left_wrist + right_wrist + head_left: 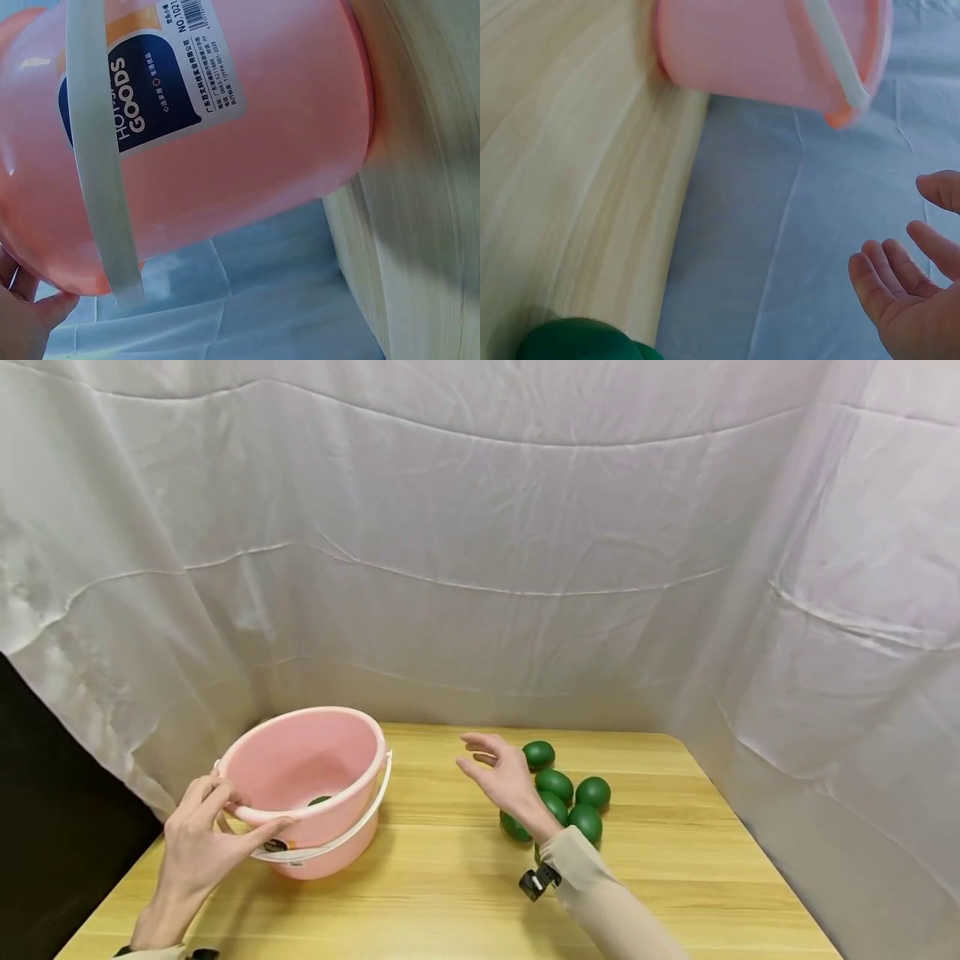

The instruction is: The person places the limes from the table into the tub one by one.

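Note:
A pink plastic bucket stands at the left of the table, its white handle hanging down against the front. My left hand grips the near left rim, thumb outside and fingers over the edge. Inside the bucket, part of one dark green egg-shaped object shows above the rim. My right hand is raised between the bucket and several more smooth green egg-shaped objects. Its fingers are spread and relaxed, with nothing in them, as the right wrist view also shows. The right forearm hides part of the green group.
The wooden table carries the bucket and the green group. Pale grey cloth hangs behind and along both sides. A printed label is on the bucket's side. A dark area lies beyond the table's left edge.

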The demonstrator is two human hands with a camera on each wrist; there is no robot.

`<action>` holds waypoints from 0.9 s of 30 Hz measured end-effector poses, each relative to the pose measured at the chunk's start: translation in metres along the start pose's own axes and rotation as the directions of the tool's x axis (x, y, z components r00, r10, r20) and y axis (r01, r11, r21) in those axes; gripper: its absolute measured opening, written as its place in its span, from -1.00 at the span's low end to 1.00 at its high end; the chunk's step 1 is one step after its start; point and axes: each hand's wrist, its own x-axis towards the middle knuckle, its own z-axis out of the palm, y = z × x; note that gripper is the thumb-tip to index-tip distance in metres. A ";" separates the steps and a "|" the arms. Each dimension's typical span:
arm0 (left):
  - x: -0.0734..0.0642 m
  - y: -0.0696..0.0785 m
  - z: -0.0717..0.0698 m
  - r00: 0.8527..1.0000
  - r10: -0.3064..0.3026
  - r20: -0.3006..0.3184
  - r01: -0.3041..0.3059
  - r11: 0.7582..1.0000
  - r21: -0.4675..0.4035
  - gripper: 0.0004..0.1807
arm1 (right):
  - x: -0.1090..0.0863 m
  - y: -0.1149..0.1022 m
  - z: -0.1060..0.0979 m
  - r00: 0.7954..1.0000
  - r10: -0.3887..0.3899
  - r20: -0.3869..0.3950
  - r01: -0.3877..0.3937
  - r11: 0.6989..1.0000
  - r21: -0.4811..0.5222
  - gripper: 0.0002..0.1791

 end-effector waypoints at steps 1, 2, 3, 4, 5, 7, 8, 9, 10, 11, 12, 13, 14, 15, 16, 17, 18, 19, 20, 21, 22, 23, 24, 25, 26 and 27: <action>0.000 0.000 0.000 1.000 0.000 0.001 0.000 1.000 0.002 -0.20 | 0.000 0.001 -0.004 1.000 0.001 -0.007 -0.001 1.000 0.006 -0.58; 0.000 0.000 0.000 1.000 -0.001 0.002 0.001 1.000 0.003 -0.20 | 0.000 0.002 -0.007 1.000 0.004 -0.014 -0.004 1.000 0.009 -0.59; -0.001 0.000 0.000 1.000 -0.004 0.004 0.004 1.000 0.007 -0.19 | 0.000 0.003 -0.011 1.000 0.007 -0.022 -0.006 1.000 0.010 -0.59; -0.001 0.001 0.000 1.000 -0.008 0.010 0.008 1.000 0.014 -0.20 | 0.000 0.004 -0.015 1.000 0.009 -0.027 -0.009 1.000 0.010 -0.59; -0.001 0.001 0.000 1.000 -0.013 0.014 0.013 1.000 0.015 -0.20 | 0.000 0.006 -0.019 0.999 0.006 -0.034 -0.005 1.000 0.004 -0.60; -0.002 0.002 -0.001 1.000 -0.019 0.018 0.019 1.000 0.020 -0.20 | -0.001 0.008 -0.026 0.999 0.009 -0.040 -0.010 1.000 -0.014 -0.61; -0.002 0.002 -0.001 1.000 -0.018 0.017 0.017 1.000 0.020 -0.20 | -0.001 0.009 -0.030 0.999 0.011 -0.039 -0.012 1.000 -0.028 -0.62; -0.001 0.002 -0.001 1.000 -0.014 0.015 0.014 1.000 0.021 -0.20 | -0.002 0.010 -0.034 0.999 0.013 -0.037 -0.015 0.999 -0.037 -0.62; -0.001 0.002 -0.001 1.000 -0.012 0.012 0.011 1.000 0.020 -0.20 | -0.003 0.011 -0.038 0.999 0.018 -0.034 -0.020 0.999 -0.048 -0.63; -0.001 0.001 -0.001 1.000 -0.008 0.009 0.008 1.000 0.017 -0.19 | -0.004 0.012 -0.042 0.999 0.025 -0.031 -0.027 0.998 -0.058 -0.63; 0.000 0.001 -0.001 1.000 -0.004 0.006 0.004 1.000 0.017 -0.19 | -0.005 0.013 -0.046 0.999 0.037 -0.025 -0.039 0.997 -0.065 -0.64; 0.000 0.001 0.000 1.000 0.000 0.004 0.000 1.000 0.017 -0.19 | -0.006 0.015 -0.049 0.999 0.044 -0.019 -0.045 0.996 -0.074 -0.64; 0.000 0.001 0.000 1.000 0.004 0.002 -0.004 1.000 0.020 -0.19 | -0.007 0.017 -0.053 0.999 0.052 -0.011 -0.053 0.995 -0.083 -0.64; 0.000 0.000 0.000 1.000 0.006 0.001 -0.006 1.000 0.023 -0.19 | -0.009 0.018 -0.056 0.998 0.061 -0.002 -0.061 0.994 -0.094 -0.64; 0.000 0.000 0.000 1.000 0.007 0.001 -0.007 1.000 0.024 -0.19 | -0.010 0.021 -0.059 0.998 0.067 0.008 -0.065 0.992 -0.108 -0.64; 0.000 0.000 0.000 1.000 0.009 0.001 -0.009 1.000 0.025 -0.19 | -0.012 0.023 -0.061 0.997 0.071 0.017 -0.068 0.991 -0.119 -0.63; 0.000 0.000 0.000 1.000 0.009 0.001 -0.009 1.000 0.026 -0.19 | -0.013 0.025 -0.064 0.996 0.080 0.028 -0.075 0.988 -0.133 -0.64; 0.000 -0.001 0.000 1.000 0.009 0.002 -0.009 1.000 0.028 -0.19 | -0.015 0.027 -0.066 0.995 0.091 0.038 -0.084 0.986 -0.146 -0.64; 0.000 -0.001 0.000 1.000 0.008 0.002 -0.009 1.000 0.029 -0.19 | -0.016 0.029 -0.069 0.994 0.102 0.045 -0.094 0.983 -0.157 -0.64; 0.000 -0.001 0.000 1.000 0.011 0.002 -0.011 0.999 0.030 -0.19 | -0.017 0.031 -0.071 0.993 0.109 0.052 -0.099 0.980 -0.170 -0.64; 0.000 -0.001 0.000 1.000 0.013 0.002 -0.013 0.999 0.031 -0.19 | -0.019 0.032 -0.074 0.991 0.119 0.058 -0.107 0.977 -0.183 -0.64; 0.000 -0.001 0.000 1.000 0.015 0.002 -0.015 0.999 0.033 -0.19 | -0.020 0.034 -0.076 0.990 0.128 0.065 -0.114 0.974 -0.195 -0.65; 0.000 -0.001 0.000 1.000 0.017 0.002 -0.017 0.999 0.034 -0.18 | -0.021 0.037 -0.078 0.988 0.136 0.074 -0.117 0.970 -0.214 -0.66; 0.001 -0.001 0.000 1.000 0.020 0.001 -0.020 0.999 0.035 -0.18 | -0.023 0.038 -0.081 0.987 0.138 0.084 -0.115 0.966 -0.231 -0.66; 0.001 -0.001 0.000 1.000 0.023 -0.001 -0.023 0.999 0.035 -0.18 | -0.024 0.040 -0.083 0.986 0.134 0.098 -0.106 0.963 -0.248 -0.66; 0.001 -0.001 0.000 1.000 0.024 -0.003 -0.024 0.999 0.036 -0.17 | -0.026 0.042 -0.086 0.985 0.128 0.113 -0.094 0.959 -0.266 -0.66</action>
